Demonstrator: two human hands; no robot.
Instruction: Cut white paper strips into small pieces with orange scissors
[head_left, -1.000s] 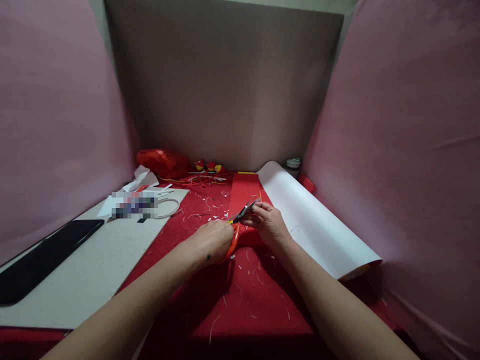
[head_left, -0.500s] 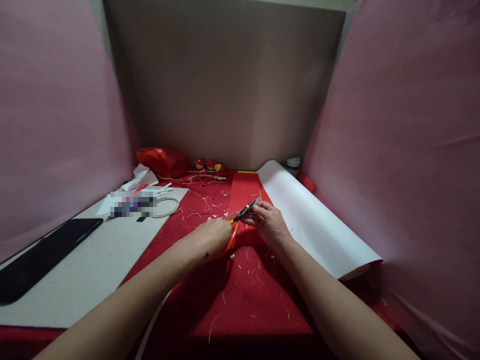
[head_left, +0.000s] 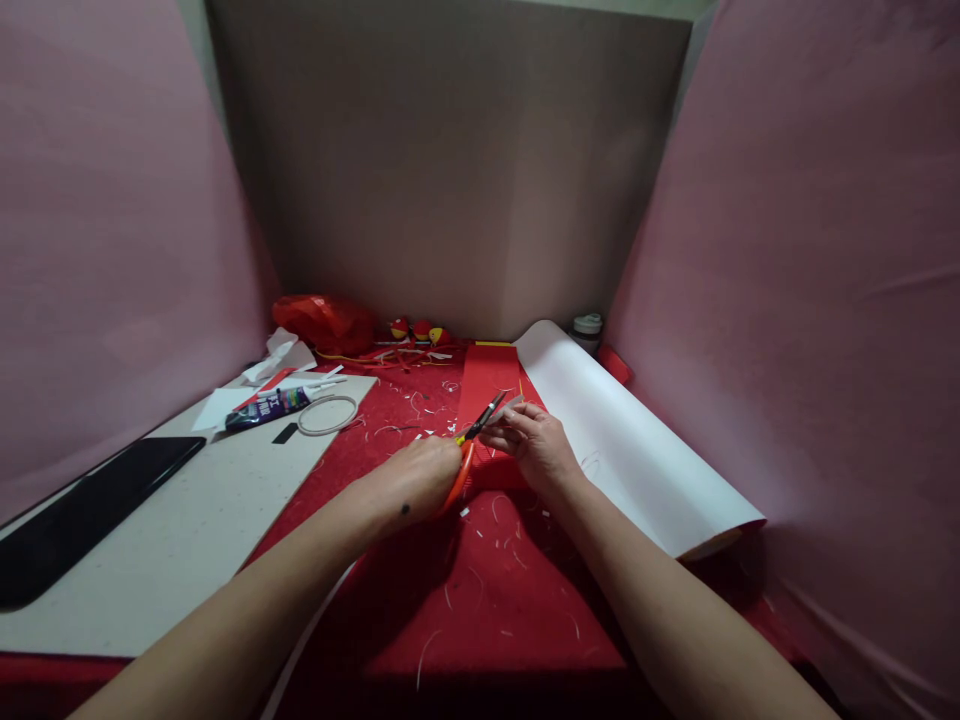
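My left hand (head_left: 429,474) is closed around the orange handles of a pair of scissors (head_left: 466,462), whose dark blades point up and to the right. Between the fingertips of my right hand (head_left: 534,440) is a small pale strip (head_left: 510,405), pinched close beside the blades. Whether the blades touch the strip I cannot tell. Beneath both hands lies a red ribbed sheet (head_left: 489,378), partly covered by them. Thin pale threads and white scraps are scattered over the red cloth (head_left: 480,590).
A large white roll (head_left: 630,440) lies along the right. At left a pale board (head_left: 247,520) carries a black tray-like object (head_left: 97,515), a dark tube (head_left: 266,408) and a coiled white ring (head_left: 328,415). Behind are a red plastic bag (head_left: 322,320), small red-yellow figures (head_left: 421,331) and a lidded container (head_left: 586,330).
The scissors have drawn slightly left and down, away from the strip, and their blades point more steeply upward. My right hand has barely moved.
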